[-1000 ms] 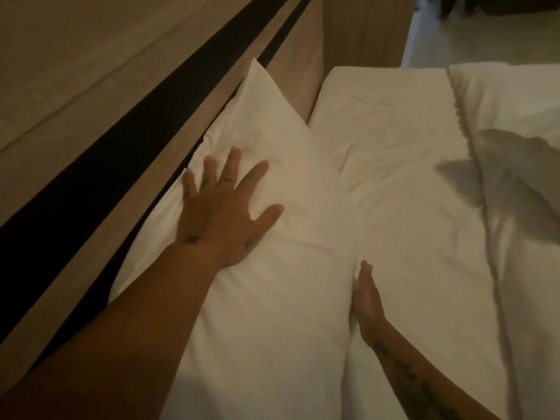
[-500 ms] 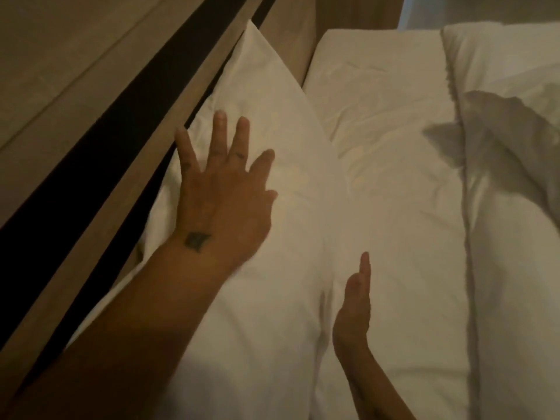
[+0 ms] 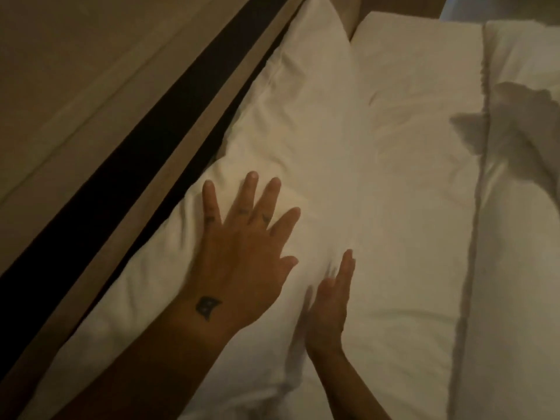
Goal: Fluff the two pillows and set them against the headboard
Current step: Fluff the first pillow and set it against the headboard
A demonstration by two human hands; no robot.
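A white pillow (image 3: 306,122) lies lengthwise along the headboard (image 3: 91,122), its far corner pointing up. A dent at its headboard edge splits it into a far and a near bulge; I cannot tell if these are two pillows. My left hand (image 3: 242,253) rests flat on the near bulge, palm down, fingers spread. My right hand (image 3: 330,301) stands on edge with fingers straight and together, pressed against the pillow's bed-side edge, just right of my left hand. Neither hand grips anything.
The headboard is beige with a dark strip (image 3: 130,165) running along it. A white sheet (image 3: 415,183) covers the mattress right of the pillow. A folded-back white duvet (image 3: 521,237) lies along the right edge. A bit of pale floor (image 3: 454,10) shows at the top.
My left hand has come down flat onto the near part of the pillow. My right hand has moved in from the sheet to press the pillow's side. The view has shifted a little.
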